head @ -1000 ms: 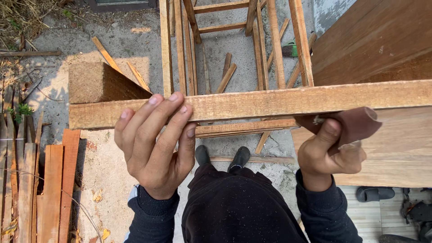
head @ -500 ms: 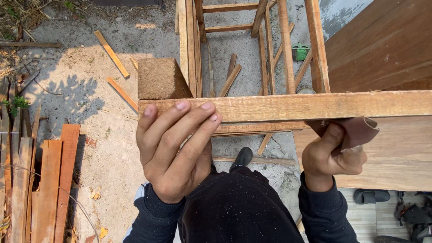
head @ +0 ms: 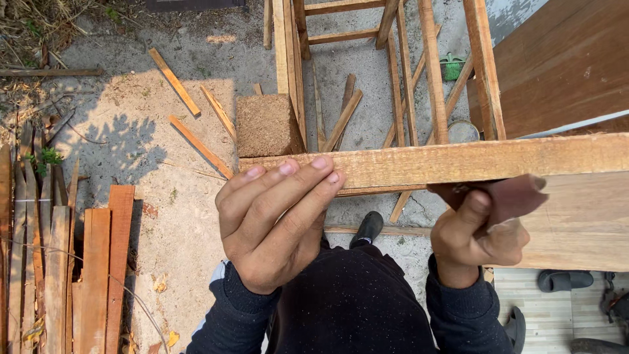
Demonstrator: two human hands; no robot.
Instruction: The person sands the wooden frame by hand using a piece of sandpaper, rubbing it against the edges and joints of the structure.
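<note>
Head view, left hand: left hand (head: 275, 223) laid over the near-left end of the wooden batten (head: 458, 160), fingers (head: 288, 169) stretched flat and close together across its top face, holding it down; nothing closed in the palm.
Head view, right hand: right hand (head: 478, 233) curled around a folded sheet of dark reddish sandpaper (head: 508, 196), thumb pressing it against the batten's near edge.
Batten: long, pale, rough-sawn, running level from the centre out past the right edge, raised above the ground.
Beyond the batten: unfinished wooden frame (head: 419, 72) of upright and cross pieces standing on the concrete, square brown block (head: 265, 124) just left of it, loose offcuts (head: 196, 118) scattered further left.
Right side: broad brown board (head: 563, 65) far, paler panel (head: 583, 223) near, just under the batten.
Left side: stack of reddish planks (head: 98, 262) lying on sandy ground.
Near edge: dark sleeves and trousers, one black shoe (head: 367, 228) showing below the batten.
</note>
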